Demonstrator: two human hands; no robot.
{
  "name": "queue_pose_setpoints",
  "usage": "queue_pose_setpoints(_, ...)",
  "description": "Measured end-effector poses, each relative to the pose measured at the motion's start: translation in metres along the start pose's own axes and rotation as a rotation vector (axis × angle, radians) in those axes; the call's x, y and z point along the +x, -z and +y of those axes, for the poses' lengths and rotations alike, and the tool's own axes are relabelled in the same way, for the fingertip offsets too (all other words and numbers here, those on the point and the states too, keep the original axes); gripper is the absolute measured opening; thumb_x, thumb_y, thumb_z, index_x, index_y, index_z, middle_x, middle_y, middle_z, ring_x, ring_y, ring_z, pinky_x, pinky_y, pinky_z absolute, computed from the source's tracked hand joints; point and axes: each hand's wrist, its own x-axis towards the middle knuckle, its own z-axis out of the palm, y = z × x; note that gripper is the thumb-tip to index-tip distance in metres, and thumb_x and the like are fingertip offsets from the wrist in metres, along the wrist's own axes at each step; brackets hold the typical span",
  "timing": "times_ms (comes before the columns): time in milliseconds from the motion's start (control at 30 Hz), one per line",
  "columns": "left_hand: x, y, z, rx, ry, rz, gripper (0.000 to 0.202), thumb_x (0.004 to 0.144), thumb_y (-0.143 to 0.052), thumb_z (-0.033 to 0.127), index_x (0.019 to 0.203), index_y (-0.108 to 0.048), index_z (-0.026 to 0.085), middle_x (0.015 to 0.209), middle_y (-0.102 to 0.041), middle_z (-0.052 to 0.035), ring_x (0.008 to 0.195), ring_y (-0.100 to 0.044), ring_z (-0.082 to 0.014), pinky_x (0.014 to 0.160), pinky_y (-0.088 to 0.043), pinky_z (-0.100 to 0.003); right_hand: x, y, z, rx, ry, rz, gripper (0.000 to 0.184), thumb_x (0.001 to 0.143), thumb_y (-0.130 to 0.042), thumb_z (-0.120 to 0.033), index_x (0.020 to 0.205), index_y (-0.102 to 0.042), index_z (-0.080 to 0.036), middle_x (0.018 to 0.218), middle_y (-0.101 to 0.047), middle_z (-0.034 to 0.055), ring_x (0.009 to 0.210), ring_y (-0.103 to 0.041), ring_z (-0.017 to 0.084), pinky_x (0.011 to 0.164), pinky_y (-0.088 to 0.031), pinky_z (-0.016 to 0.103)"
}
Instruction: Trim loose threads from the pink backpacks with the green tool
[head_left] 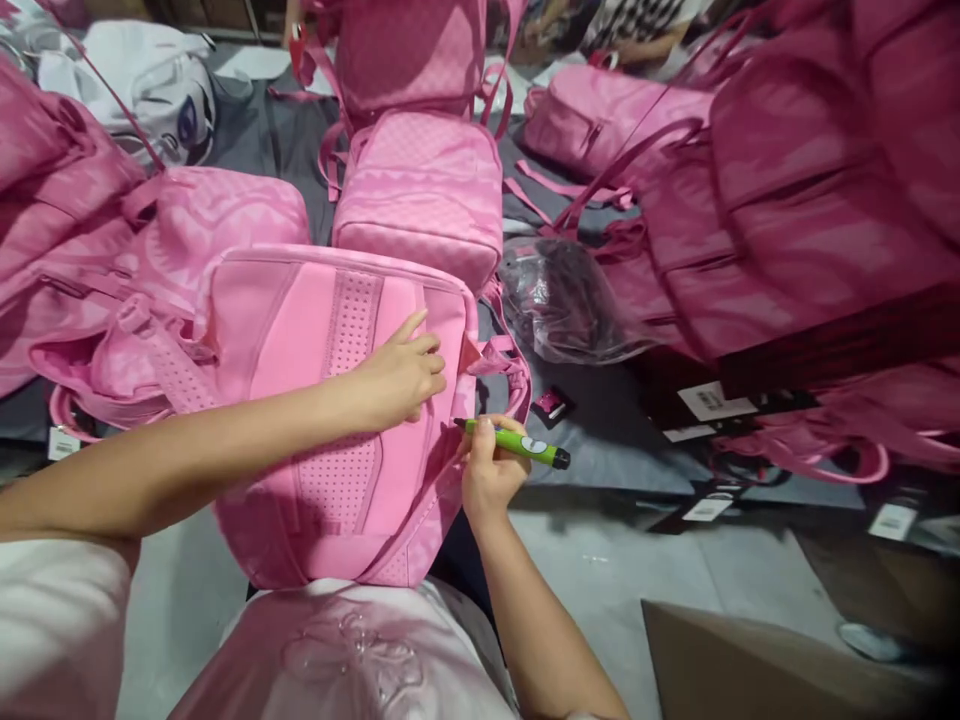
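Observation:
A pink backpack lies back-side up in front of me, its padded mesh panel facing the camera. My left hand rests on the backpack's upper right part, fingers curled loosely against the fabric and holding nothing. My right hand is closed around a green marker beside the backpack's right edge, the marker's tip close to the fabric. A pink carry handle loops out just above the marker.
Several more pink backpacks crowd the grey table, with a darker pink stack at right. A crumpled clear plastic bag, white tags and a cardboard box corner lie nearby. Another person sits at the far edge.

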Motion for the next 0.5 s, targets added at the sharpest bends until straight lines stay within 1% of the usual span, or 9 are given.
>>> queue_pose_setpoints(67, 0.0, -0.004, 0.004, 0.033, 0.005, -0.001, 0.026, 0.072, -0.086, 0.029, 0.088, -0.071, 0.015, 0.092, -0.069, -0.0058, 0.113, -0.055, -0.0308, 0.118, -0.025, -0.068, -0.001, 0.001, -0.001, -0.006, -0.016, -0.034, 0.034, 0.088, -0.065, -0.052, 0.092, -0.056, -0.02, 0.054, -0.058, -0.0057, 0.039, -0.05, 0.012, 0.04, -0.042, 0.026)
queue_pose_setpoints(133, -0.001, -0.01, 0.006, 0.006, -0.019, 0.014, 0.023, 0.075, -0.084, 0.028, 0.088, -0.07, 0.015, 0.092, -0.069, -0.0051, 0.113, -0.055, -0.0296, 0.119, -0.023, -0.071, -0.002, 0.001, -0.002, -0.021, -0.019, -0.051, 0.031, 0.089, -0.064, -0.05, 0.09, -0.057, -0.019, 0.052, -0.057, -0.0056, 0.039, -0.051, 0.013, 0.04, -0.041, 0.026)
queue_pose_setpoints(233, -0.004, -0.02, 0.004, -0.071, -0.062, 0.071, 0.017, 0.081, -0.078, 0.027, 0.087, -0.067, 0.017, 0.093, -0.067, -0.0025, 0.114, -0.055, -0.0255, 0.123, -0.019, -0.069, -0.002, 0.0, -0.001, -0.044, -0.005, -0.08, 0.028, 0.09, -0.064, -0.046, 0.088, -0.058, -0.019, 0.052, -0.056, -0.0056, 0.04, -0.05, 0.013, 0.041, -0.041, 0.026)
queue_pose_setpoints(300, -0.007, -0.024, 0.002, -0.074, -0.073, 0.103, 0.014, 0.083, -0.076, 0.027, 0.087, -0.065, 0.018, 0.093, -0.066, -0.0017, 0.116, -0.054, -0.0246, 0.124, -0.018, -0.068, -0.001, 0.001, 0.002, -0.045, 0.008, -0.098, 0.026, 0.091, -0.065, -0.044, 0.09, -0.06, -0.019, 0.056, -0.058, -0.005, 0.042, -0.052, 0.013, 0.042, -0.042, 0.026)
queue_pose_setpoints(367, -0.008, -0.025, 0.001, -0.058, -0.083, 0.106, 0.011, 0.086, -0.072, 0.027, 0.087, -0.065, 0.019, 0.093, -0.065, -0.0011, 0.116, -0.053, -0.0239, 0.124, -0.018, -0.068, 0.0, 0.002, 0.005, -0.061, 0.025, -0.114, 0.024, 0.091, -0.065, -0.042, 0.093, -0.061, -0.018, 0.06, -0.06, -0.004, 0.046, -0.055, 0.013, 0.046, -0.045, 0.027)
queue_pose_setpoints(433, -0.008, -0.024, 0.001, -0.044, -0.085, 0.089, 0.007, 0.091, -0.066, 0.025, 0.088, -0.064, 0.019, 0.092, -0.064, -0.0008, 0.114, -0.054, -0.0226, 0.125, -0.018, -0.067, 0.001, 0.005, 0.009, -0.124, 0.056, -0.157, 0.023, 0.092, -0.065, -0.041, 0.094, -0.063, -0.019, 0.064, -0.062, -0.0028, 0.05, -0.058, 0.014, 0.05, -0.048, 0.028)
queue_pose_setpoints(500, -0.008, -0.023, 0.002, -0.038, -0.082, 0.079, 0.009, 0.094, -0.059, 0.022, 0.087, -0.064, 0.018, 0.092, -0.063, -0.0008, 0.113, -0.055, -0.0213, 0.125, -0.018, -0.065, 0.002, 0.007, 0.01, -0.201, 0.08, -0.207, 0.023, 0.093, -0.065, -0.042, 0.093, -0.064, -0.019, 0.066, -0.063, -0.002, 0.053, -0.06, 0.014, 0.053, -0.05, 0.029)
